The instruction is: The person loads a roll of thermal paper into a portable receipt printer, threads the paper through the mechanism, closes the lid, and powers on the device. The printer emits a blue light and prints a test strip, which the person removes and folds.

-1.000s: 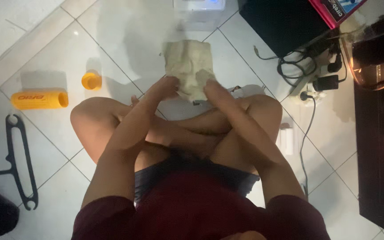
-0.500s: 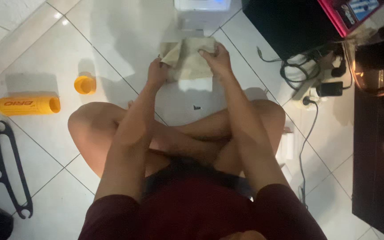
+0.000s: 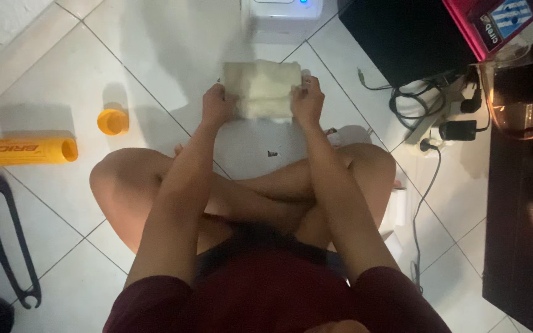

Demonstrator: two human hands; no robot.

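Left hand (image 3: 217, 105) closed on the left edge of a pale cream, folded rectangular cloth (image 3: 263, 88); right hand (image 3: 307, 102) closed on its right edge, fingers curled over the fabric, thumbs not clear to see. Cloth held flat between both hands, low over the white tiled floor (image 3: 174, 55), just in front of the crossed legs and near a white box-shaped device (image 3: 282, 15) at the top edge of the floor in view. Whether the cloth touches the tiles cannot be told.

To do this fold well, as a judgement: keeping both edges level and equally tight, lining up the corners before pressing, and smoothing from the middle outward so no wrinkle stays inside.

Both arms stretched forward and almost straight, forearms nearly parallel, wrists bent slightly down, hands about level with each other, one on each side of the cloth.

At the left edge of the floor, a yellow plastic cylinder bottle (image 3: 31, 150) lying on its side, its small yellow round cap (image 3: 112, 121) standing apart nearby, and a dark plastic clothes hanger (image 3: 4, 237) lower down. At the right, black tangled cables with plugs (image 3: 439, 114) beside a dark piece of furniture (image 3: 525, 203).
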